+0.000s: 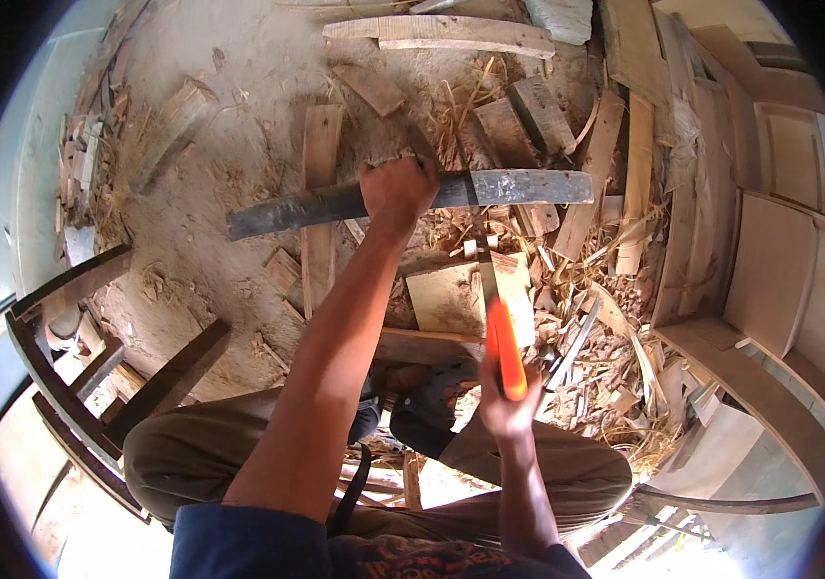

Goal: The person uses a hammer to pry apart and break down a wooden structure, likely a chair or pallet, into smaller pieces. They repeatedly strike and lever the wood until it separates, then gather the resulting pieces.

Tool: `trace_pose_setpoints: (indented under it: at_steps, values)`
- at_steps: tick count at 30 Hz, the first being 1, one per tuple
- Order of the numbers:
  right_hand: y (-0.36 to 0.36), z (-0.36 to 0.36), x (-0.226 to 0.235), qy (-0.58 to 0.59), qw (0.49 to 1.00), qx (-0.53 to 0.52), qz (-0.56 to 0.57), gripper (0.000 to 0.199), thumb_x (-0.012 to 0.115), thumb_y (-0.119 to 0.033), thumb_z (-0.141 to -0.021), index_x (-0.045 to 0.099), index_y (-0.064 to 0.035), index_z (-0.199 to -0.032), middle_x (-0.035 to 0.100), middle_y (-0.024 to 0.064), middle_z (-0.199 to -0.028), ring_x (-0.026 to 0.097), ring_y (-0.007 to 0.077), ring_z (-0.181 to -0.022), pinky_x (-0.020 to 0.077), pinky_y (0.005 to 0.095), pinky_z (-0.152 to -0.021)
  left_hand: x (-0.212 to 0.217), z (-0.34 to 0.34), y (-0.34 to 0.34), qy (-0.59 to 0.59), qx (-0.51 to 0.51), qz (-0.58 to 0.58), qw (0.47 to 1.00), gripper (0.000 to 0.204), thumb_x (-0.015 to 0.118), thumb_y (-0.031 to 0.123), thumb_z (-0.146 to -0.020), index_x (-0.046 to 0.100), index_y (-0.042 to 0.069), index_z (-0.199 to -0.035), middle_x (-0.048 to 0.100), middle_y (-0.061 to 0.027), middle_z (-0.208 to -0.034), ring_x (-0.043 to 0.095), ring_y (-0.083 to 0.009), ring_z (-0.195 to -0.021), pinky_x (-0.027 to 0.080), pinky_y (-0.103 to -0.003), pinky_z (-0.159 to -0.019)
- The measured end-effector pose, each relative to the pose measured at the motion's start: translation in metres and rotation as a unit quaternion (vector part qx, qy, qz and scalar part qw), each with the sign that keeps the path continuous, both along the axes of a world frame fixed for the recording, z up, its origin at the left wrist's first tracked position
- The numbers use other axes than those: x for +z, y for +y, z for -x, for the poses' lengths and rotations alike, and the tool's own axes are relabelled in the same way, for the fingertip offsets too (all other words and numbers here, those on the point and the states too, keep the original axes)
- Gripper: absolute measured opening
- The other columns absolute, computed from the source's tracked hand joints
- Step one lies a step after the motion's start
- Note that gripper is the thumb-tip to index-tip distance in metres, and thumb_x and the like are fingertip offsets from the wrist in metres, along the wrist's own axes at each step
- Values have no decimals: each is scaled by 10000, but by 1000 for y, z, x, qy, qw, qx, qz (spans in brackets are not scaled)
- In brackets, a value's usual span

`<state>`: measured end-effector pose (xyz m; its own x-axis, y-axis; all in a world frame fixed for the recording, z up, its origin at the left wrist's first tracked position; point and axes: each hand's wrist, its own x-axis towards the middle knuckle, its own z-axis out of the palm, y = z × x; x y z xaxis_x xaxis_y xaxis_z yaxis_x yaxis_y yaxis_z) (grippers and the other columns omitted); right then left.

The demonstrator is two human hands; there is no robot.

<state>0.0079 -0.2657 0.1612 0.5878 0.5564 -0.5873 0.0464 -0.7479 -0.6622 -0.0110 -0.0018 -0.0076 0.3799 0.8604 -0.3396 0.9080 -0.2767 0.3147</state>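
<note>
My left hand [399, 191] is closed over the middle of a long, slightly curved dark wooden board [287, 212], which lies crosswise ahead of me. In my right hand [507, 410] is the orange handle of a handsaw [503, 347]. The saw's dark, narrow blade points away from me and meets the board just right of my left hand; how deep any cut goes does not show. Beneath the board's left half, a flat brown plank [319, 145] runs away from me. A pale wooden block [441, 301] sits on the near side of the board, close to the blade.
Offcuts, wood chips and straw litter the dirt floor [210, 125]. Short blocks [540, 114] lie beyond the board, with a long pale beam [441, 35] farther off. Wooden frames [779, 405] and panels stand at the right, dark wooden frame pieces [171, 376] at the left.
</note>
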Motion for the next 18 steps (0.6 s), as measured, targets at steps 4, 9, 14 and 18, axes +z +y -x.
trace_pose_setpoints:
  at_steps: [4, 9, 14, 18]
  values:
    - [-28, 6, 10, -26, 988, -26, -150, 158, 580, -47, -966, 642, 71, -881, 675, 100, -670, 711, 171, -642, 570, 298, -573, 12, -7, -4, 10, -36, 7, 999, 471, 459, 390, -958, 770, 55, -846, 728, -186, -785, 729, -346, -788, 486, -471, -903]
    - [42, -26, -63, 13, 991, -37, -126, 235, 635, -104, -953, 596, 11, -752, 586, 1, -623, 534, 33, -588, 409, 242, -495, -2, -7, -3, -10, -13, -14, 1000, 483, 474, 390, -958, 769, 59, -767, 724, -182, -739, 720, -326, -699, 460, -471, -906]
    - [-65, 13, -50, -66, 983, -49, -166, 79, 674, 20, -830, 605, 24, -791, 611, 20, -664, 558, 66, -624, 455, 259, -551, -10, 3, -5, -36, 5, -44, 998, 478, 482, 365, -958, 762, 67, -712, 716, -182, -710, 707, -321, -645, 432, -481, -925]
    - [-52, 1, -68, -74, 986, -7, -148, 63, 652, -17, -834, 612, 7, -792, 565, 2, -632, 512, 79, -568, 411, 273, -511, -3, -11, -1, -55, -20, -52, 997, 482, 486, 361, -954, 748, 51, -695, 708, -203, -714, 707, -340, -659, 445, -499, -897]
